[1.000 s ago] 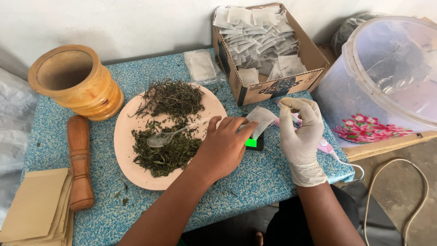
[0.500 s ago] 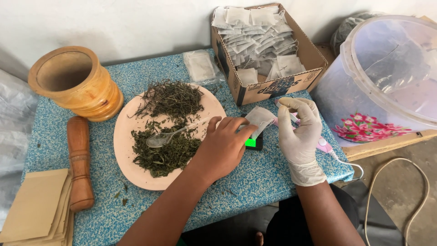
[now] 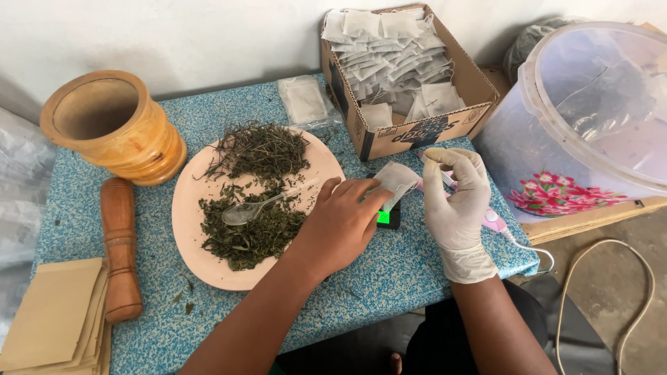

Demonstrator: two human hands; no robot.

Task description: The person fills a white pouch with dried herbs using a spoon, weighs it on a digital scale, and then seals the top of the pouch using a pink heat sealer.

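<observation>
Nothing much has moved since a second ago: both hands stay at one small white sachet [image 3: 396,179].

My bare left hand [image 3: 340,226] pinches its lower edge; my gloved right hand [image 3: 455,198] curls beside it, thumb and fingertips pinched together above the one green-lit scale [image 3: 386,217], right of one pink plate [image 3: 187,208] with one spoon [image 3: 243,212].

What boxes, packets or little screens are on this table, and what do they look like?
Cardboard box: back right, brown, open, full of white sachets.
Clear packet: left of the box, flat.
Small screen: between the hands, glowing green on a black device.
Paper envelopes: front left, tan, stacked.
</observation>
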